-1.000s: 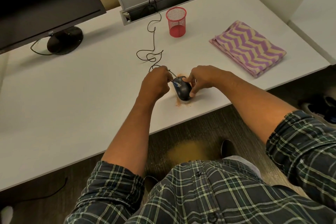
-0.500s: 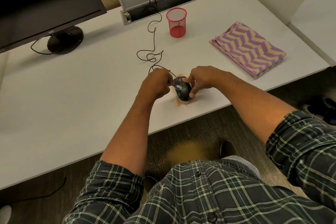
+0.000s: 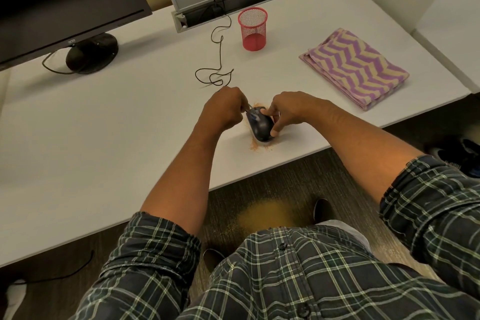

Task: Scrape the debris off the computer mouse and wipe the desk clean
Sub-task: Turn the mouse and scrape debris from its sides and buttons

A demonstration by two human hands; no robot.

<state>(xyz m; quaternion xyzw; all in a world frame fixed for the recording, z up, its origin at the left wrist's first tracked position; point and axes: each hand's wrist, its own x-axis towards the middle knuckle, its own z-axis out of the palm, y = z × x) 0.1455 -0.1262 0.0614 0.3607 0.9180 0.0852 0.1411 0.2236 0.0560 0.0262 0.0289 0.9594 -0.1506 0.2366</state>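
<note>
A dark computer mouse [image 3: 260, 126] lies on the white desk [image 3: 130, 138] near its front edge, with orange-brown debris [image 3: 257, 147] scattered around it. My right hand [image 3: 288, 109] grips the mouse from the right, thumb and fingers curled round its sides. My left hand [image 3: 223, 109] is curled round a small thin tool whose tip touches the front of the mouse; most of the tool is hidden in the fist. The mouse cable [image 3: 219, 60] runs away to the back of the desk.
A folded purple-and-cream zigzag cloth [image 3: 355, 67] lies at the right. A red mesh pen cup [image 3: 252, 28] stands behind the mouse. A monitor base [image 3: 91, 54] sits at the back left, an open cable hatch [image 3: 228, 0] at the back. Yellowish powder [image 3: 267, 213] lies on the floor.
My left hand has shifted slightly along the front of the mouse with the tool. My right hand keeps its hold on the mouse.
</note>
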